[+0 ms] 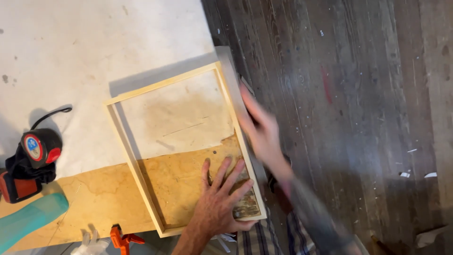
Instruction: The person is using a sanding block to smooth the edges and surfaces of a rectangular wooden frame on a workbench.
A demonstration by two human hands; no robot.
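A pale wooden rectangular frame [165, 85] lies flat on the work table [94, 198], its long right side along the table's edge. My left hand [219, 203] presses flat, fingers spread, on the table surface inside the frame's near right corner. My right hand [259, 127] is motion-blurred against the outer face of the frame's right side. Whether it holds anything is hidden by the blur. A plaid garment [264, 238] shows at the bottom beneath my arms.
White paper [71, 47] covers the far part of the table. At the left edge sit a black and red tape measure [40, 147], a red and black tool [16, 188] and a teal object [28, 218]. An orange clamp [121, 238] lies near the front. Dark plank floor [358, 94] lies to the right.
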